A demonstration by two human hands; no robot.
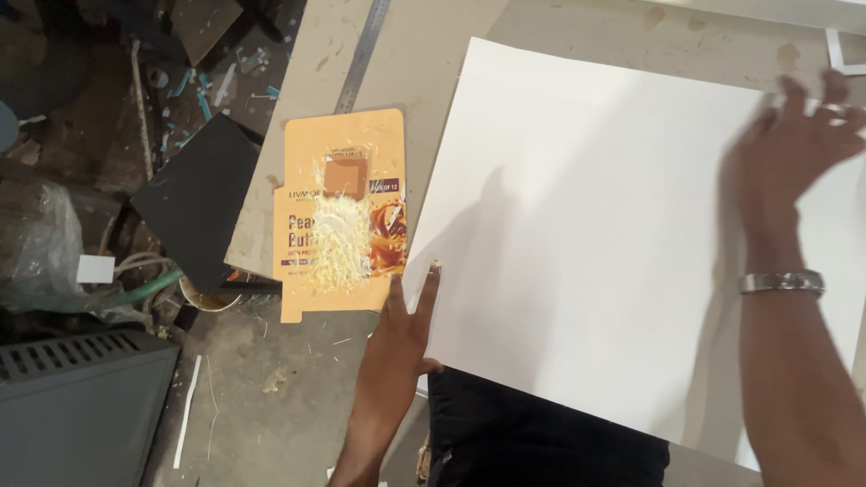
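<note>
The left hand [397,338] lies flat with its fingers [428,287] stretched out, their tips resting on the near left edge of a large white sheet [586,234]; it grips nothing. The right hand [794,135] sits at the far right of the same sheet, fingers spread and somewhat blurred, palm down on the paper; it also pinches nothing. A metal watch band [782,282] circles the right wrist.

The white sheet lies tilted across a pale worktable [433,45], covering most of its right and middle, and its near edge hangs over the person's dark trousers [541,433].

Just left of the sheet, touching or nearly touching its left edge, lies a flattened orange carton [343,212] with a heap of pale shavings [338,248] on it and a small brown square [345,176] at the far end of the heap. A steel ruler [363,56] lies on the table beyond the carton, running far and right.

Further left, off the table, a black board [198,198] leans among clutter, with a green hose [149,289] and a crumpled clear plastic bag [41,243] near it. A grey vented case [81,406] stands at the near left on the dusty floor.
</note>
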